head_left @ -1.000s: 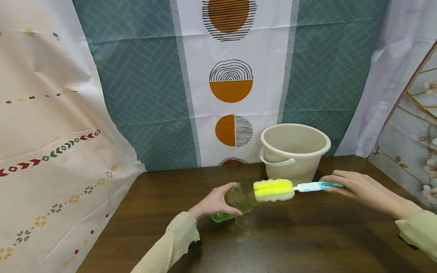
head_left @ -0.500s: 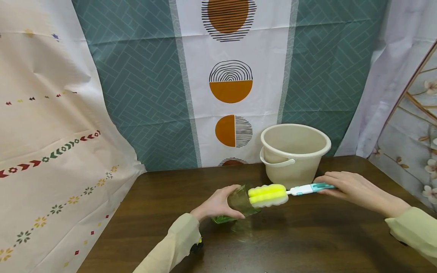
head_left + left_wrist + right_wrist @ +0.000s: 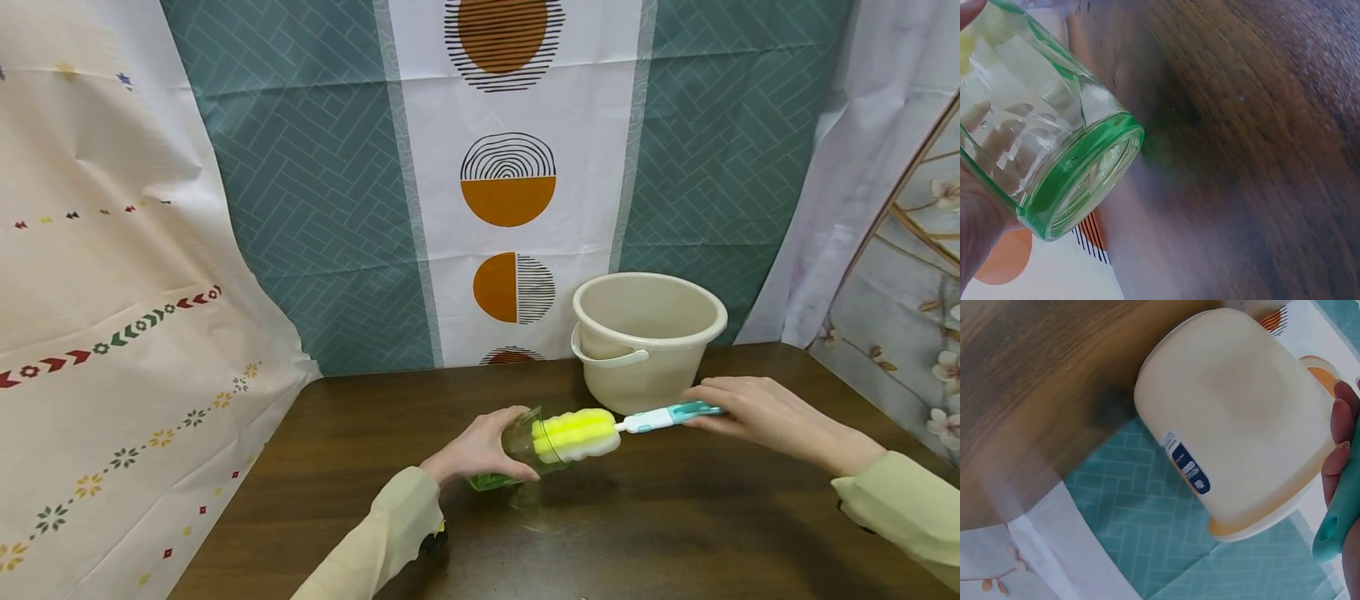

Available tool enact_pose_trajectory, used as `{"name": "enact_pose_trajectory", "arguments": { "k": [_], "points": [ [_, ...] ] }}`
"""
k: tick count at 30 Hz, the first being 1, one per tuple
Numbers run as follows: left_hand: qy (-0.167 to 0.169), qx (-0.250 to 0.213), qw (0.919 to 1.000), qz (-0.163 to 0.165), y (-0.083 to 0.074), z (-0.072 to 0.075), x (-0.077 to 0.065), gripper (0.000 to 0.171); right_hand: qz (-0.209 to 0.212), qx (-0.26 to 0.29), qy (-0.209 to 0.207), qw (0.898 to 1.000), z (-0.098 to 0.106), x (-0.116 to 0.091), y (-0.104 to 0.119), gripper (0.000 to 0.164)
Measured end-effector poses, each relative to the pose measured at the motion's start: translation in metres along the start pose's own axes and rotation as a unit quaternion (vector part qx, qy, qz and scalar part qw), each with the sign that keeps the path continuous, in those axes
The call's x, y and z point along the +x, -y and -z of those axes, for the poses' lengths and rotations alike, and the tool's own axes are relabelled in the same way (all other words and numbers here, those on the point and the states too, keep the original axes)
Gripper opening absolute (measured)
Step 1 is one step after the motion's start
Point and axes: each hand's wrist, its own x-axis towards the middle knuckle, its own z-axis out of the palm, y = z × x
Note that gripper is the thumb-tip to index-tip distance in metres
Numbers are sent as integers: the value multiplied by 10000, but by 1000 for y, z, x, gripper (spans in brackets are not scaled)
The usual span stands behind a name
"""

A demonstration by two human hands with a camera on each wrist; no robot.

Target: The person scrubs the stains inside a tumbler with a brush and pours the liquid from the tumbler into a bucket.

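My left hand (image 3: pixel 480 448) grips a green-tinted drinking glass (image 3: pixel 1054 119), tilted with its mouth to the right, over the table. In the left wrist view the thick green base faces the camera, with fingers showing through the clear wall. My right hand (image 3: pixel 765 417) holds the white and teal handle of a sponge bottle brush (image 3: pixel 581 433) level in front of the bucket. The yellow and white sponge head has its tip inside the glass's mouth, the rest sticking out. In the right wrist view, fingers wrap the teal handle end (image 3: pixel 1338 519).
A cream bucket (image 3: pixel 648 367) with its handle hanging down stands at the back right of the brown wooden table (image 3: pixel 637 533). Patterned cloths hang behind the table, and a printed white cloth (image 3: pixel 135 400) borders its left side.
My right hand has moved left with the bottle brush, bringing the sponge tip from just outside the glass's mouth into it. The left hand and glass have shifted only slightly.
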Motion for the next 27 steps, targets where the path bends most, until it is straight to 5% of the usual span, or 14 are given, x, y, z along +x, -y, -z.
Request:
{"name": "enact_pose_trajectory", "arguments": {
  "k": [19,27],
  "points": [
    [2,-119,9996,267,3,2,-3,92,110,303,-183,9993,-15,16,8,26],
    [-17,-163,9999,-28,5,1,0,89,115,337,-158,9992,-22,25,12,31]
  ]
}}
